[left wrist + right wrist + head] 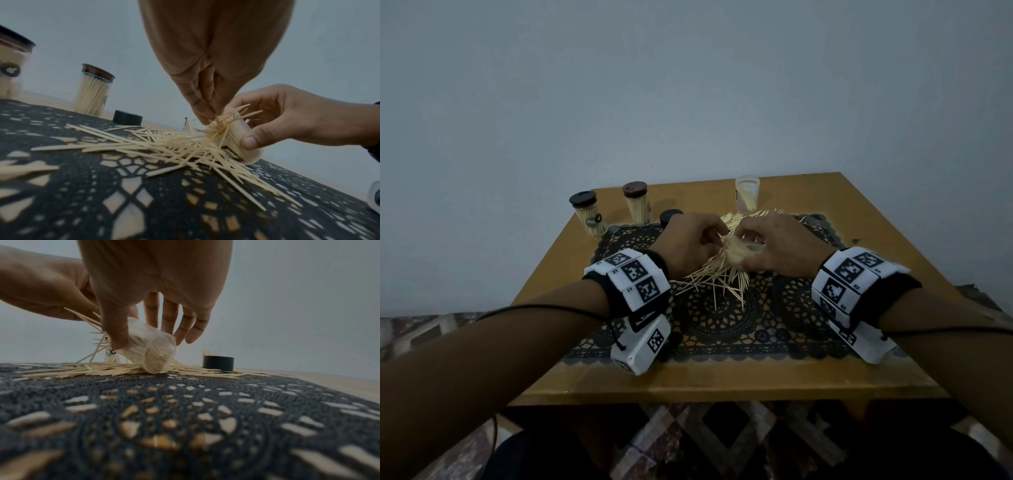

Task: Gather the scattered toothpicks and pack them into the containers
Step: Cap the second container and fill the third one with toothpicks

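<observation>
Loose toothpicks point(709, 279) lie in a heap on the black lace mat point(722, 325). My right hand point(744, 248) grips a small clear container point(151, 352), tilted on its side on the heap and packed with toothpicks. Its thumb point(117, 339) presses the container's wall. My left hand point(717, 236) pinches a bunch of toothpicks point(226, 118) at the container's mouth, several sticking out past the rim. An open clear container point(747, 192) with a few toothpicks stands at the back of the table.
Two lidded jars full of toothpicks stand at the back left, one with a black lid point(589, 216), one with a brown lid point(638, 204). A loose black lid point(670, 216) lies beside them. The wooden table point(722, 380) meets a wall behind.
</observation>
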